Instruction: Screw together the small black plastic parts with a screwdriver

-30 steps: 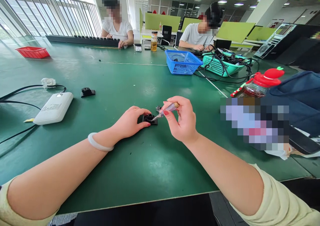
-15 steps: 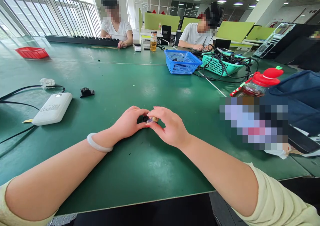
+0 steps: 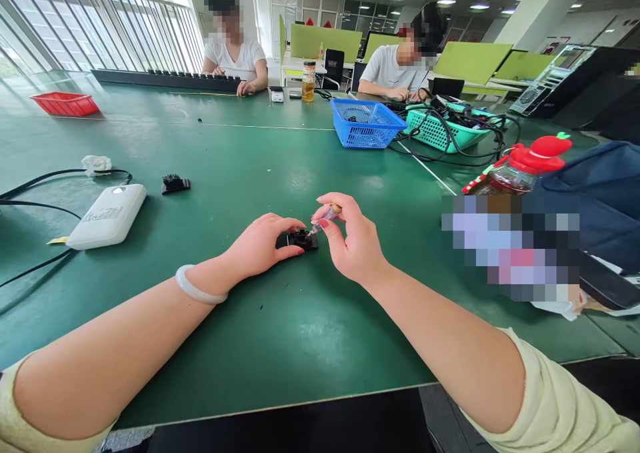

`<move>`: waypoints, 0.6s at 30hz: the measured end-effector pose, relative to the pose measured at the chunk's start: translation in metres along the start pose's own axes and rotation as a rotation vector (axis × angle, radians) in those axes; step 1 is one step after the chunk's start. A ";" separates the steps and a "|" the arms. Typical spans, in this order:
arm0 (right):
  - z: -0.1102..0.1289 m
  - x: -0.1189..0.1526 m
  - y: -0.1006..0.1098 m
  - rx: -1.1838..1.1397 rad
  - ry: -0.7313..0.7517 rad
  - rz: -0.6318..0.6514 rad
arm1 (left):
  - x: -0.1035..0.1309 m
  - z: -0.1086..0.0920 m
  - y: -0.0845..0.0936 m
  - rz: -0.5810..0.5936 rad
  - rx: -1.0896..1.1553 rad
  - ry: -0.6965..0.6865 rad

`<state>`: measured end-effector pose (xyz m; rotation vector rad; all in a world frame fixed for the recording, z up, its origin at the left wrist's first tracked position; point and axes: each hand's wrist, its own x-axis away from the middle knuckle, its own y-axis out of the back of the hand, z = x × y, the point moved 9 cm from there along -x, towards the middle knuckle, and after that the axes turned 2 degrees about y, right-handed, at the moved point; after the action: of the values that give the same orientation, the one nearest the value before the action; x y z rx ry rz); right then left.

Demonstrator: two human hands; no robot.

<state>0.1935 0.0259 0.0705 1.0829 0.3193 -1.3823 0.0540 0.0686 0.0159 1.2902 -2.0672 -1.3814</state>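
Note:
My left hand (image 3: 260, 245) rests on the green table with its thumb and fingers closed around the left end of a small black plastic part (image 3: 303, 239). This part has a flat base and a raised middle. In a pinch, my right hand (image 3: 354, 239) holds a slim tool (image 3: 327, 217) with a clear purplish body and a tan end; its exact kind cannot be made out. The tool slants down to the left, its thin tip at the part's raised middle. Whether the tip touches is too small to tell.
A second black part (image 3: 175, 183) and a white power bank (image 3: 107, 216) with cables lie left. Blue (image 3: 367, 129) and teal (image 3: 445, 129) baskets, cables, and a red-lidded bottle (image 3: 525, 163) are right. A red tray (image 3: 65, 104) sits far left. Two people sit opposite.
My right hand has moved up and right, away from my left fingers, bringing the slim tool and the black part into clearer view. My left hand stays almost still.

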 end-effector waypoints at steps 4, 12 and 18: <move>-0.012 -0.002 0.004 -0.001 -0.108 -0.010 | 0.000 0.000 0.002 -0.012 0.041 0.022; -0.011 -0.002 0.039 -0.023 -0.025 -0.306 | 0.006 -0.007 0.024 -0.201 -0.085 0.010; -0.033 -0.004 0.047 0.114 -0.070 -0.319 | 0.011 0.010 0.025 -0.091 -0.421 0.267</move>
<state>0.2470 0.0456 0.0766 1.1071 0.3774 -1.7365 0.0286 0.0679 0.0303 1.3093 -1.4627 -1.4883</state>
